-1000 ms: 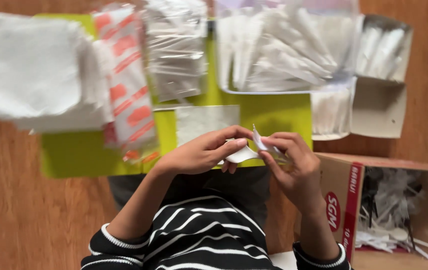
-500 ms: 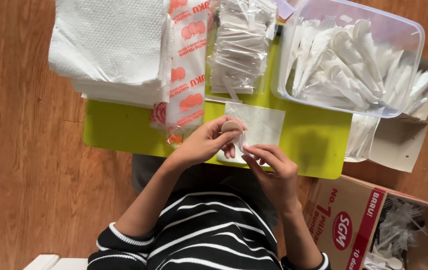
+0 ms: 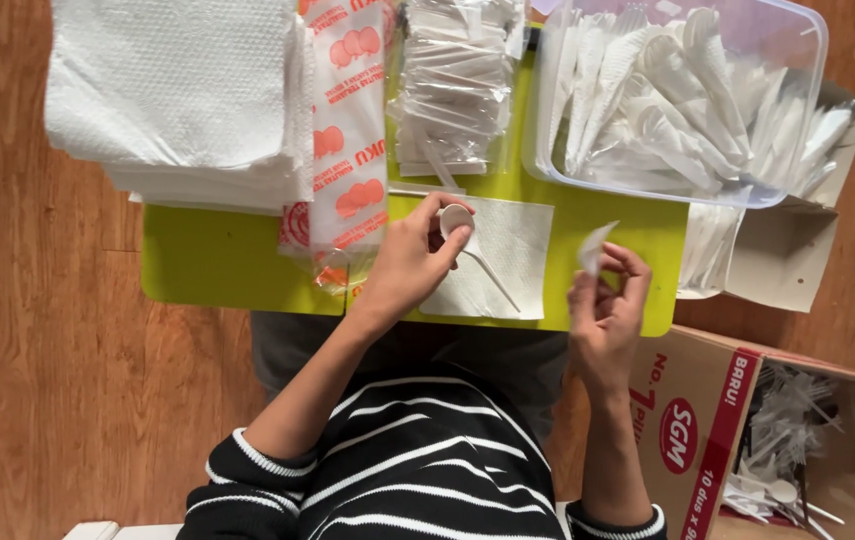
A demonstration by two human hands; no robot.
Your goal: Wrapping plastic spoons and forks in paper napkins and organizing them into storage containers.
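Spoon (image 3: 468,240), white plastic, lay on a napkin (image 3: 508,262) atop the green table (image 3: 198,270), its bowl pinched by the left hand (image 3: 410,262). Right hand (image 3: 610,300) fingers pinched a small wrapper (image 3: 594,248). Judged light, stiff and slippery; best gripped at bowl or handle.

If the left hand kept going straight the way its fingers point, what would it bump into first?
Probably the clear bag of wrapped cutlery. The left hand, holding a white plastic spoon, points up and away from the body, and that bag lies just past its fingertips on the green table. Height is hard to judge.
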